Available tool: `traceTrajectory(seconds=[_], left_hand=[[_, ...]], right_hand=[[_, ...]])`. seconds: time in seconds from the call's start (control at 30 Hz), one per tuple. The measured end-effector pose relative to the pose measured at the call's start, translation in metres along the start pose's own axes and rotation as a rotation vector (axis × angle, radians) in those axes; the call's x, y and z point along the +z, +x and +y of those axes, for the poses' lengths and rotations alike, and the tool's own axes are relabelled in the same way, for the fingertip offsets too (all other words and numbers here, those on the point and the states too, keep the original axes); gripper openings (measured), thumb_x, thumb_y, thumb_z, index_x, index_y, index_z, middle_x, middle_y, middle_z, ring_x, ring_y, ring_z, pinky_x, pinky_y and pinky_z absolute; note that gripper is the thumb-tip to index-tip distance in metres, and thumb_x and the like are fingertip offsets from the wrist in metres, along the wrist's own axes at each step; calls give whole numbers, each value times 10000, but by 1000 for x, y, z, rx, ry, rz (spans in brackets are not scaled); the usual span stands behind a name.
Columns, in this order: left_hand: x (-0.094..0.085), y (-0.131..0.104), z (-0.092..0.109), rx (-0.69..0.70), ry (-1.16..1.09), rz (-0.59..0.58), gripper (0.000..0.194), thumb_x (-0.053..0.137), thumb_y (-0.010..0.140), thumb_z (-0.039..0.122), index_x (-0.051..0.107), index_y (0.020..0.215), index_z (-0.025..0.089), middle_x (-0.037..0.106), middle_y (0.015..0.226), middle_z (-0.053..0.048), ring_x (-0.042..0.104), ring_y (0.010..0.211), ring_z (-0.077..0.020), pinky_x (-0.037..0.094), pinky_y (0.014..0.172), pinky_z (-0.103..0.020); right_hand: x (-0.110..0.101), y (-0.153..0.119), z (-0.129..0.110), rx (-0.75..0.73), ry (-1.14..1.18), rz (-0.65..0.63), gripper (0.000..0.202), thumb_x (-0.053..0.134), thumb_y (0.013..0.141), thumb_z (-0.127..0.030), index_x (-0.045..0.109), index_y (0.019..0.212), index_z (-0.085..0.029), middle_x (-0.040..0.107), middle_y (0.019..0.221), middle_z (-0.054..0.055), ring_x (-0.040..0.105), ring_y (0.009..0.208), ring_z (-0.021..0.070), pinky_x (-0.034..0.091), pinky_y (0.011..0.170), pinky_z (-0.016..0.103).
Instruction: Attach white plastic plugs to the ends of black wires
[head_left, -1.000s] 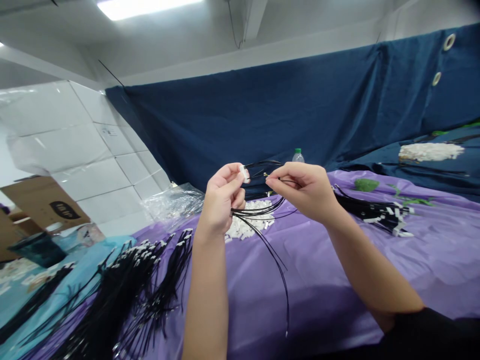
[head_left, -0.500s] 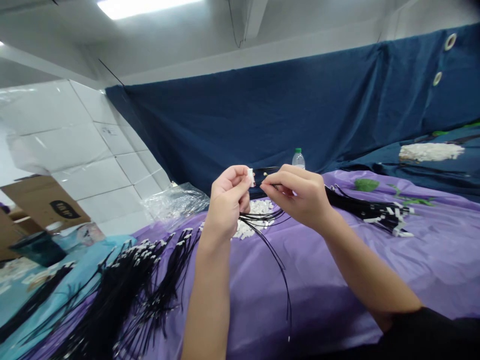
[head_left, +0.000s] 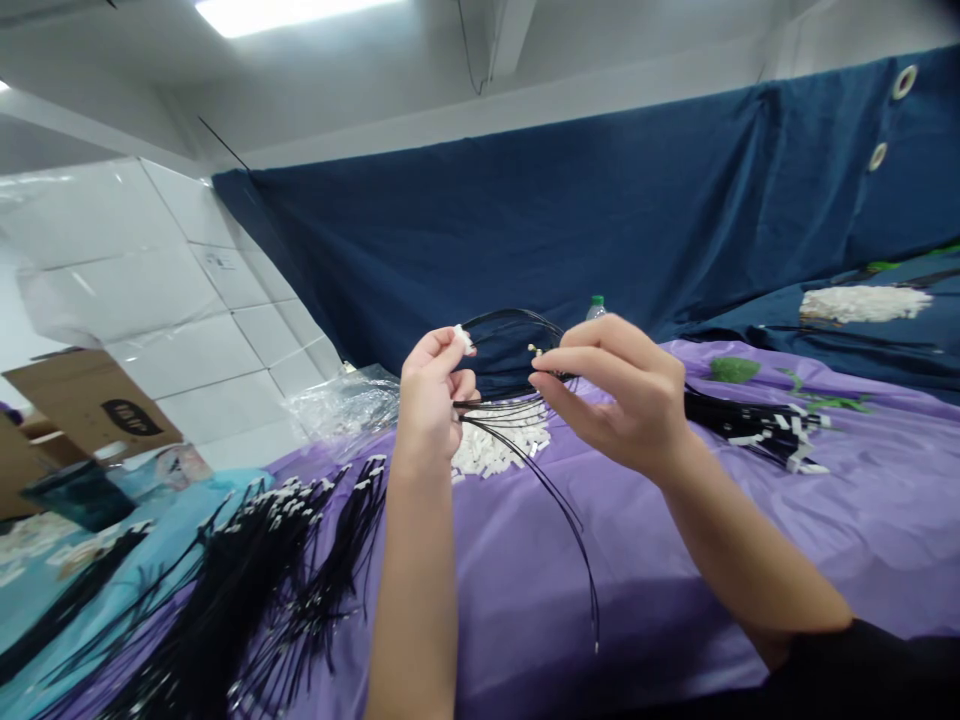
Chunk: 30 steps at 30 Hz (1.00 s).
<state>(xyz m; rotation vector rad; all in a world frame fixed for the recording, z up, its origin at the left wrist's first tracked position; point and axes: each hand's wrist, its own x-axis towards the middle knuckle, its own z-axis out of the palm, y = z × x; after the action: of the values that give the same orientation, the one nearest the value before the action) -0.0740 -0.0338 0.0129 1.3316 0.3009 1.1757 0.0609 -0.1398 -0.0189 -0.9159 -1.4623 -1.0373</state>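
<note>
My left hand (head_left: 435,390) is closed, pinching a small white plastic connector (head_left: 464,341) between thumb and forefinger. Thin black wires (head_left: 517,314) arc from beside that connector across to my right hand. Lower down, more black wires (head_left: 559,495) pass through the left hand's curled fingers, some drooping over the purple sheet. My right hand (head_left: 622,390) is closed on the black wires; small pale metal wire ends (head_left: 534,350) stick out by its fingertips. A gap separates the two hands. Behind and below them lies a pile of loose white connectors (head_left: 504,445).
Bundles of black wires with white connectors (head_left: 277,560) lie to the left, another bundle (head_left: 772,425) to the right, on a purple sheet (head_left: 675,620). A green-capped bottle (head_left: 597,307) stands behind. Far left are a cardboard box (head_left: 97,405) and a dark bin (head_left: 79,495).
My hands have moved apart, the left one leftward with the white connector and the right one slightly rightward. The black wires between them now show as an arc.
</note>
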Motion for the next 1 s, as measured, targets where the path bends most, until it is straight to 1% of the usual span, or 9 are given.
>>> traceTrajectory(seconds=[0.07, 0.2, 0.23, 0.3, 0.5, 0.67, 0.8, 0.93, 1.0], left_hand=[[-4, 4, 0, -10, -41, 45, 126, 630, 776, 181, 513, 813, 151, 511, 767, 30, 290, 351, 9, 163, 315, -157], [-9, 7, 1, -5, -96, 110, 142, 634, 766, 178, 504, 823, 168, 512, 744, 41, 264, 344, 3, 157, 307, -165], [-9, 7, 1, -4, -104, 115, 142, 632, 767, 178, 505, 828, 171, 512, 742, 44, 262, 343, 1, 159, 305, -167], [-8, 6, 1, 2, -112, 118, 138, 630, 772, 183, 507, 834, 175, 513, 744, 46, 261, 343, -2, 165, 304, -171], [-2, 3, 0, 20, -123, 134, 129, 617, 795, 196, 492, 814, 173, 504, 760, 45, 270, 347, 2, 163, 306, -168], [5, 1, -3, 6, -136, 168, 119, 589, 812, 183, 470, 821, 176, 490, 751, 48, 275, 342, -3, 163, 305, -170], [8, 1, -6, 0, -128, 153, 118, 576, 821, 191, 459, 812, 177, 475, 737, 51, 269, 335, -4, 155, 305, -168], [9, 1, -8, 43, -95, 161, 134, 593, 806, 198, 461, 823, 183, 476, 771, 53, 282, 343, -1, 158, 305, -171], [9, 1, -8, 52, -74, 170, 134, 592, 801, 198, 460, 821, 185, 476, 776, 55, 278, 346, 1, 156, 307, -173]], right_hand=[[-6, 0, -7, 12, 17, -120, 54, 634, 853, -178, 660, 812, -202, 648, 753, 1, 569, 682, 118, 435, 651, 259], [-12, 0, -15, 91, 160, -500, 132, 590, 900, -275, 679, 857, -188, 645, 747, -1, 556, 632, 97, 370, 569, 239], [-13, 0, -16, 113, 165, -573, 145, 598, 897, -300, 684, 878, -186, 643, 759, -1, 555, 634, 98, 357, 562, 240], [-11, -1, -16, 147, 133, -658, 157, 627, 877, -328, 691, 905, -187, 638, 773, -4, 555, 644, 102, 341, 565, 244], [-2, -2, -15, 182, 102, -704, 140, 671, 842, -313, 694, 911, -194, 641, 801, -14, 565, 675, 110, 329, 584, 248], [2, -4, -17, 189, 73, -681, 123, 595, 877, -248, 694, 847, -180, 627, 759, -4, 554, 660, 109, 316, 576, 247], [4, -5, -18, 226, 54, -658, 138, 548, 851, -174, 678, 803, -168, 621, 730, 0, 545, 627, 102, 321, 574, 244], [6, -4, -17, 273, 120, -617, 79, 544, 823, -146, 618, 797, -159, 619, 749, -6, 509, 617, 88, 333, 579, 235], [9, -4, -14, 347, 245, -589, 59, 532, 836, -148, 581, 809, -165, 593, 677, -26, 476, 565, 75, 327, 544, 221]])
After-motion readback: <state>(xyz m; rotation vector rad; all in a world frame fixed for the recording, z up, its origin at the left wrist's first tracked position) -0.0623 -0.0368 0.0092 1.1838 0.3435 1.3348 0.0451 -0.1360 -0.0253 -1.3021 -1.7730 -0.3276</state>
